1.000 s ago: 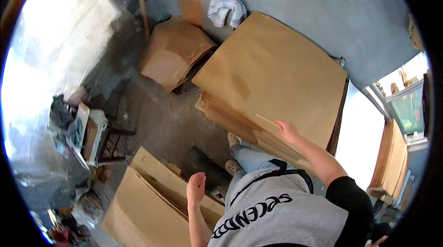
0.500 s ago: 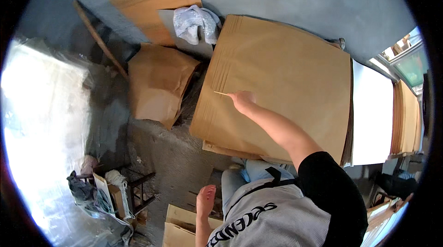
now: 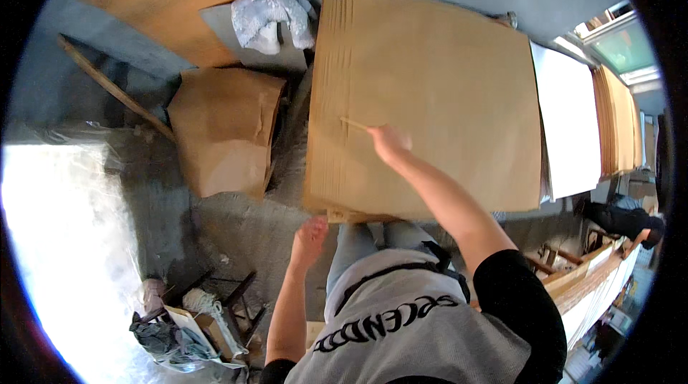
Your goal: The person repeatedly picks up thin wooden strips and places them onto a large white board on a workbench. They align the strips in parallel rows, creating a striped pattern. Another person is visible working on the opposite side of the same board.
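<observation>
A stack of large brown paper sheets point(image 3: 444, 76) lies in front of me, its left edges fanned out in narrow steps. Above its left part, my right hand point(image 3: 392, 144) is closed on a thin pale stick point(image 3: 353, 124), whose tip points left at the stepped edges. Whether the tip touches the paper I cannot tell. My left hand point(image 3: 310, 239) is just off the stack's near left corner, apparently with loosely bent fingers and nothing in them; it is slightly blurred.
Folded brown paper point(image 3: 226, 133) and a wooden pole point(image 3: 115, 88) stand left of the stack. A white cloth point(image 3: 269, 18) hangs behind. White sheets point(image 3: 570, 122) lie to the right. A stool point(image 3: 240, 305) with rags is at lower left. Another person point(image 3: 620, 219) works at far right.
My left hand has risen from low beside my body to the stack's near left corner. My right hand still holds the stick over the stepped edges. The whole view has shifted and turned.
</observation>
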A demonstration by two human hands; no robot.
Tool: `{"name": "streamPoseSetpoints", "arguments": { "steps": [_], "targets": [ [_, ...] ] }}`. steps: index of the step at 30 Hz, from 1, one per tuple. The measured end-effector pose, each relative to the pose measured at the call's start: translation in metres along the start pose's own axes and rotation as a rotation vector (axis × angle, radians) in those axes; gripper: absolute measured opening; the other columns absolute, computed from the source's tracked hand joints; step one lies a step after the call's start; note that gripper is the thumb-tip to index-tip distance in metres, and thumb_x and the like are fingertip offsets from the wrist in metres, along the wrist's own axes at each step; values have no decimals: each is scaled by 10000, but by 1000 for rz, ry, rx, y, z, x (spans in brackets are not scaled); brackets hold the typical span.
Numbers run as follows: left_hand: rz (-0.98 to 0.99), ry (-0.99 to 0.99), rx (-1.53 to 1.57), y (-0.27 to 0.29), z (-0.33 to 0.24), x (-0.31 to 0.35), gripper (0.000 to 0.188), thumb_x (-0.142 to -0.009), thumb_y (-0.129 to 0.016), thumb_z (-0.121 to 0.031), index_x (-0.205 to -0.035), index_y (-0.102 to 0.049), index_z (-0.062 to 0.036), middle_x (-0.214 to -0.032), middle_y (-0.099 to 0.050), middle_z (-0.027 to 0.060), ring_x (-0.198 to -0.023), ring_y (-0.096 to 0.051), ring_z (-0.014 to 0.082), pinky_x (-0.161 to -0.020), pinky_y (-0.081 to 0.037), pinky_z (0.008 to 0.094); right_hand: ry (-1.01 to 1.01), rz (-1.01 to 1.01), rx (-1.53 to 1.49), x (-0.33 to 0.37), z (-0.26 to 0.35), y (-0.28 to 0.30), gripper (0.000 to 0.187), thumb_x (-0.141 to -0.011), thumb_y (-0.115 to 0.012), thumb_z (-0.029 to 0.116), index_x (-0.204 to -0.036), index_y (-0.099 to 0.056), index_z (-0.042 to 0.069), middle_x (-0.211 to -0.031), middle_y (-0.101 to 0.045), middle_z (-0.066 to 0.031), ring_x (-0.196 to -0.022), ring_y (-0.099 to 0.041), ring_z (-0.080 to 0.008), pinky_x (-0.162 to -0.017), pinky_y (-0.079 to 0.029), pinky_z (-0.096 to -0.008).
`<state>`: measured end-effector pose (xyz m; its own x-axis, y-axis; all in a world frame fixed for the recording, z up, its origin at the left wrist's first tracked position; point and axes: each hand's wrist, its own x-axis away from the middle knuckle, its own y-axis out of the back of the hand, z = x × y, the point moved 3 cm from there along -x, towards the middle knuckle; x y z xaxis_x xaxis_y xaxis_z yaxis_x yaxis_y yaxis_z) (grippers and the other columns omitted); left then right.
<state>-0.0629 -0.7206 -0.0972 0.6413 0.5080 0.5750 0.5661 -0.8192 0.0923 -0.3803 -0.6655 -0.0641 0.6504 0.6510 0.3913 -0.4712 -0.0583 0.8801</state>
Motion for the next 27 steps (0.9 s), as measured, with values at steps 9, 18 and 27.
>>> {"name": "streamPoseSetpoints", "arguments": {
  "steps": [9,18,27],
  "targets": [
    [16,230,421,-6,-36,-80,166,-836,-518,-139,-967,-512,-37,-811,-566,59,-739,-562,133,-596,-475,258,-177,-104,-70,13,10,-9,353,-801,-401,99,-1081,-560,244,-801,-607,-92,-690,-588,-264,-559,-466,-374],
    [-91,10,298,-36,-30,-150,162,-807,-539,-127,-956,-499,-77,-841,-540,26,-660,-498,93,-560,-417,212,-173,-139,-79,12,1,-5,326,-781,-442,118,-1050,-572,248,-750,-599,-94,-650,-577,-274,-535,-454,-388],
    [-25,140,259,-48,-51,-168,254,-781,-580,-155,-998,-476,-72,-905,-537,60,-777,-532,127,-616,-444,243,-266,-80,-131,26,-4,6,343,-766,-474,109,-1060,-560,265,-704,-583,-105,-610,-564,-275,-510,-441,-396]
  ]
}}
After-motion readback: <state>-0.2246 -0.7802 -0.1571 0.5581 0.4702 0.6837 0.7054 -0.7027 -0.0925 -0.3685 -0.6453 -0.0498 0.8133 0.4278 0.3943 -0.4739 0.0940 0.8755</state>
